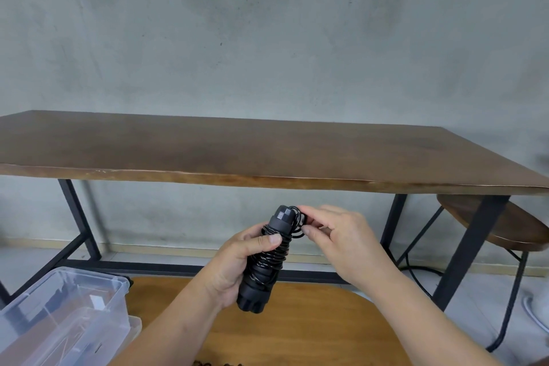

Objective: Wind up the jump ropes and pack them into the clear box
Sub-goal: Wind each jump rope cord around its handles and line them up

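The rope is nearly wound round its handles, gripped by the left hand. Its last loop is pinched by the right hand. Packing into the box remains.

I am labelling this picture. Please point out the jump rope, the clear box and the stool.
jump rope (pixel 269 258): head view, on the black cord wound round the handles.
clear box (pixel 89 279): head view, on its far rim.
stool (pixel 523 224): head view, on the round wooden seat.
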